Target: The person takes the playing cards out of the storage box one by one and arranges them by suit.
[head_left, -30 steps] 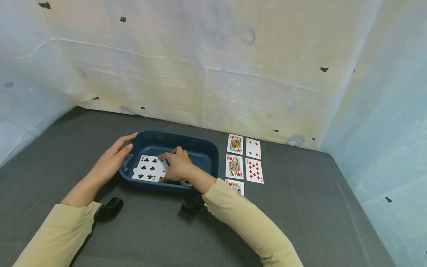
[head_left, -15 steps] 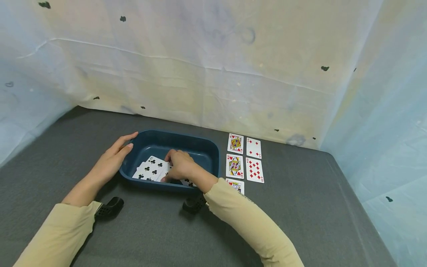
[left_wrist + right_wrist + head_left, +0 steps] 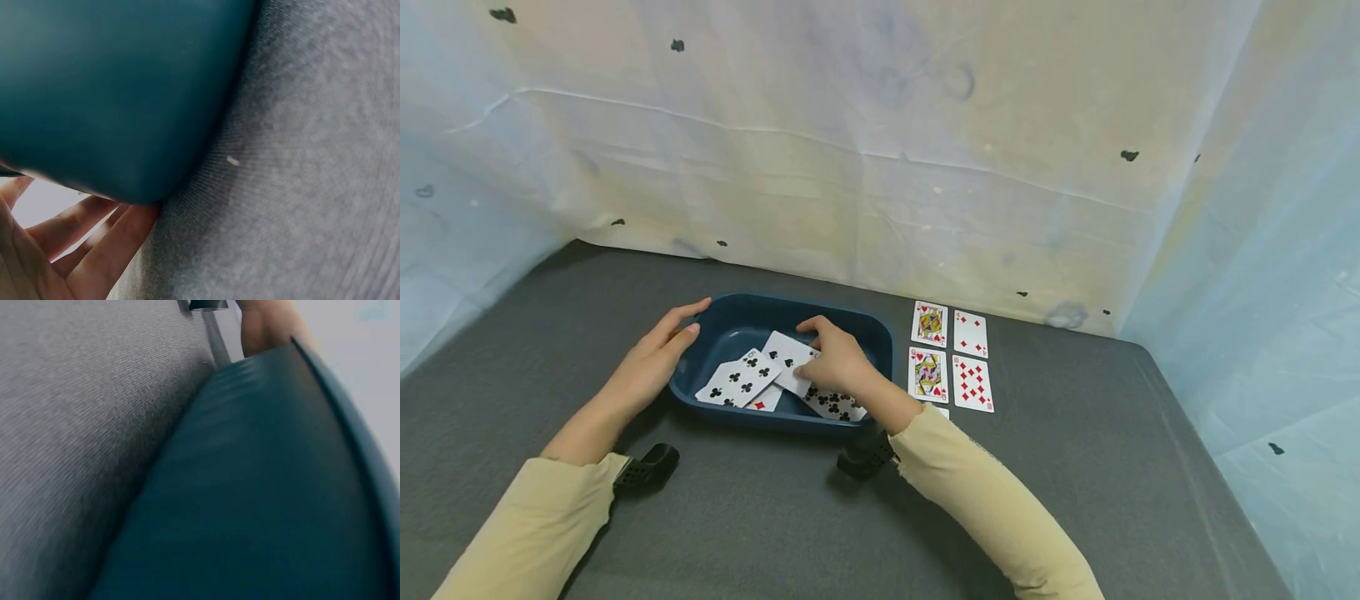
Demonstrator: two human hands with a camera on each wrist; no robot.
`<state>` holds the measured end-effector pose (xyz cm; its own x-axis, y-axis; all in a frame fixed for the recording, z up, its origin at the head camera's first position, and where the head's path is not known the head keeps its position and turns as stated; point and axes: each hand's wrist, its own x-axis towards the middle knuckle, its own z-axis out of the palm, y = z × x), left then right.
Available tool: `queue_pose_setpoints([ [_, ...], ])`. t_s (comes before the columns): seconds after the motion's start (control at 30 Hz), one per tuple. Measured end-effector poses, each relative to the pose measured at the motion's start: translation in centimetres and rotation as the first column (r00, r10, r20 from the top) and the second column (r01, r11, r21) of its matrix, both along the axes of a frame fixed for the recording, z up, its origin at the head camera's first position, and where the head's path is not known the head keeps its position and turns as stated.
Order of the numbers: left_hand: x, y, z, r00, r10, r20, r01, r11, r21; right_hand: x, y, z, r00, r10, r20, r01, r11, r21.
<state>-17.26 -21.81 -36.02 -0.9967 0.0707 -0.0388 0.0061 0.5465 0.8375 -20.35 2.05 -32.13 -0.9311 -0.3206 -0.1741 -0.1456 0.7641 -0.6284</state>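
A dark blue plastic bin stands on the grey table, with several playing cards inside. My left hand rests against the bin's left end, its fingers fairly straight along the outer wall in the left wrist view. Over the bin's inside, my right hand pinches a spade card between thumb and fingers. Left of that card lies a six of clubs, overlapping a diamond card. Another club card lies below my right hand. The right wrist view shows the bin's outer wall, not the right hand's fingers.
Right of the bin, face-up cards lie in two columns: a jack and queen of hearts, beside a four and ten of diamonds. The right forearm mostly covers another card. A pale curtain hangs behind the table.
My right hand has moved right within the bin, drawing the spade card out from the pile. The diamond card now shows. My left hand has stayed at the bin.
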Motion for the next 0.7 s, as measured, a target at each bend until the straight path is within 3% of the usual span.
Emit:
queue_pose_setpoints([
  [0.23,-0.1,-0.2,0.0,1.0,-0.009,0.001,0.009,1.0,0.003,0.7,3.0,1.0,0.996,0.032,-0.083,-0.043,0.99,-0.131],
  [0.37,-0.2,-0.4,0.1,1.0,-0.016,0.003,0.016,1.0,0.004,1.1,4.6,1.5,0.993,0.012,-0.116,-0.037,0.976,-0.217],
  [0.5,-0.1,-0.6,0.1,1.0,-0.015,0.001,0.015,1.0,-0.001,1.2,6.2,1.5,0.987,-0.051,-0.151,-0.001,0.944,-0.33],
  [0.7,0.0,-0.7,0.1,1.0,-0.001,0.003,0.001,1.0,-0.023,0.7,8.7,0.6,0.968,-0.179,-0.177,0.071,0.869,-0.489],
])
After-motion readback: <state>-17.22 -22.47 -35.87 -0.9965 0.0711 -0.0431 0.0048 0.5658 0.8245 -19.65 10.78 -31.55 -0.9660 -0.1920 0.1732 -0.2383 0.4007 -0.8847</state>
